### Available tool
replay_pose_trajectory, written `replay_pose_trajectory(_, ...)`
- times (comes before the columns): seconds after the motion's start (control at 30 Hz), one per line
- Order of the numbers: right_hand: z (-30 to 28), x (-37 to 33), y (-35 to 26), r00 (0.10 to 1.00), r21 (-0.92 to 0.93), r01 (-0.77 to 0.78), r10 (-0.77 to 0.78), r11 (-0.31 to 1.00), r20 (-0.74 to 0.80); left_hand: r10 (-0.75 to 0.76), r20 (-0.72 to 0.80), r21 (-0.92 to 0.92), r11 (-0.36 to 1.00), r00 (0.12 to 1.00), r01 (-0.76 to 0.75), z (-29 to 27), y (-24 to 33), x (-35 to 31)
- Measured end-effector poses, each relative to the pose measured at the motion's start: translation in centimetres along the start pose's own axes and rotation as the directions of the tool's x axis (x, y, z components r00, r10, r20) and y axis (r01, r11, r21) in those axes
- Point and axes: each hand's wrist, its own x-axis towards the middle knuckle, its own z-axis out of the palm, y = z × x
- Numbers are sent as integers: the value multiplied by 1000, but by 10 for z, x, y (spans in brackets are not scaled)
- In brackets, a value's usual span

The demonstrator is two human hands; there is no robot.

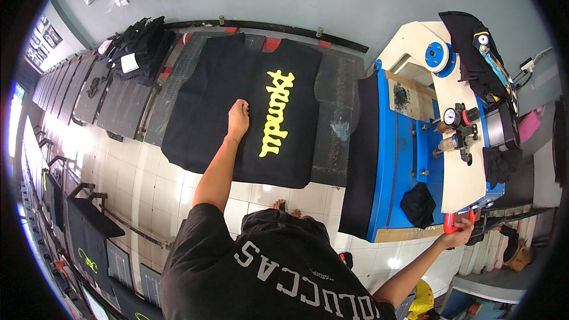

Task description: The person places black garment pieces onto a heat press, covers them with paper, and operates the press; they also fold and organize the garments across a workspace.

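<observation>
A black T-shirt (207,101) with a bright yellow-green printed design (277,112) lies spread over a dark flat board. My left hand (238,117) is over the middle of it, beside the print, with its fingers closed; what they may pinch is hidden. Out to the right, my right hand (457,234) is wrapped round the red handle (450,223) at the near corner of a blue and cream press (409,142). Black cloth (359,154) hangs over the left side of this press.
Dark boards (121,106) run in a row to the left, a pile of black garments (139,47) on one. A pressure gauge (451,117) sits on the press, with a black cloth (418,204) lower down. Racks (89,225) stand at lower left. Another person (518,255) is at far right.
</observation>
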Motion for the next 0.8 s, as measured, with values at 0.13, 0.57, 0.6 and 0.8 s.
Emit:
replay_pose_trajectory(0.13, 6, -1, -3, 998, 43, -48, 50, 998, -43, 295, 68, 186, 935, 953, -302, 6, 0, -9)
replay_pose_trajectory(0.57, 5, -2, -5, 998, -40, 56, -56, 998, 6, 323, 244, 563, 721, 915, -404, 24, 14, -17)
replay_pose_trajectory(0.6, 5, -2, -5, 992, -124, 124, -120, 984, 42, 321, 253, 580, 704, 913, -409, 24, 15, -18)
replay_pose_trajectory(0.8, 4, 0, -7, 1000, -2, -3, 3, 1000, 11, 355, 77, 454, 819, 932, -350, -9, 18, -74)
